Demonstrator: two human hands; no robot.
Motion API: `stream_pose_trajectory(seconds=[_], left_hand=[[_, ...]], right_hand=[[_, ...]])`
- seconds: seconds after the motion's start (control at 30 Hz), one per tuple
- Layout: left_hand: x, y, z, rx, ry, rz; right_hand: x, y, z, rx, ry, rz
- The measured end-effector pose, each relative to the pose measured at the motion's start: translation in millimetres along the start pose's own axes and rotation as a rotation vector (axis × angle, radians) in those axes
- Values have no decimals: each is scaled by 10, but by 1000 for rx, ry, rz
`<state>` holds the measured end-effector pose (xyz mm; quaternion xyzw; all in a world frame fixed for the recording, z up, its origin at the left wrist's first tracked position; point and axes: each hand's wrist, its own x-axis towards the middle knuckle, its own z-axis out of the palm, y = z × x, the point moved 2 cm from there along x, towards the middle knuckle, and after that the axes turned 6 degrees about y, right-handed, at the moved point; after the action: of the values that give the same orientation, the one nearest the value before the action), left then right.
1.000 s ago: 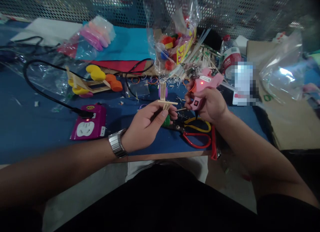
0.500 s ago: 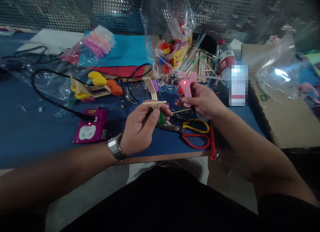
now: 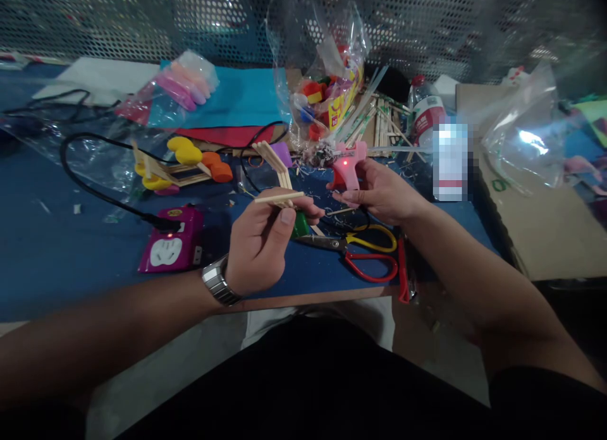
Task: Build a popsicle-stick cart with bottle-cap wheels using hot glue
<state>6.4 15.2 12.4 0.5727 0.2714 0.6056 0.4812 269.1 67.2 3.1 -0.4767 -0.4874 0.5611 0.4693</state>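
My left hand (image 3: 263, 241) is closed around a small frame of glued wooden sticks (image 3: 275, 162); a short crosspiece lies over my fingers. A green piece (image 3: 300, 225) shows below those fingers; whether it is joined to the frame I cannot tell. In my right hand (image 3: 384, 190) is a pink glue gun (image 3: 349, 168) with a lit red light, its nozzle pointing left. A clear glue stick (image 3: 398, 149) juts from its back. Scissors (image 3: 367, 253) with one yellow and one red handle lie below, between my hands.
A purple power socket (image 3: 171, 241) with a black cable stands left. Behind it sits a stick frame with yellow and orange pieces (image 3: 184, 150). Wooden sticks (image 3: 386, 121), a bottle (image 3: 427, 111) and a plastic bag (image 3: 327, 61) are at the back, cardboard (image 3: 545, 231) at right, a red-handled cutter (image 3: 403, 272) near the edge.
My left hand has shifted slightly left, and the stick frame has tilted further left with it. The glue gun has moved a little down and left in my right hand.
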Motion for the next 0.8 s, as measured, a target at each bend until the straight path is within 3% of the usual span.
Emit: stream_pose_trajectory(seconds=[0.4,0.67,0.8], left_hand=[[12,0,3,-14,-4,73],[3,7,3,-12,9,42],[4,14,2,-6,8,57]], right_hand=[[16,57,-25,-89,-2,-42],[21,60,18,-164,-34,-94],[28,105,-28,-180,32,-107]])
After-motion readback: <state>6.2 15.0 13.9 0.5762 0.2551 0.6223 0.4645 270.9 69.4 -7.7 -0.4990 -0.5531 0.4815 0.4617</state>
